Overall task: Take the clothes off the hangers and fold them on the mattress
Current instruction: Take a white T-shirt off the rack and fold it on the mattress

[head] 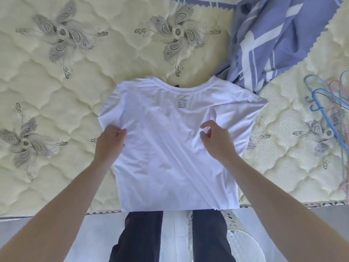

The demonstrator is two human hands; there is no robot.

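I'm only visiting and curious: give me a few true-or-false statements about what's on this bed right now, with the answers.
1. The white T-shirt lies spread flat on the mattress. True.
2. The T-shirt hangs on a hanger. False: no hanger is in it; the hangers lie on the mattress at the right.
3. A blue striped cloth lies beyond the shirt's right shoulder. True.
4. The left hand holds a hanger. False: it pinches the fabric at the shirt's left side.
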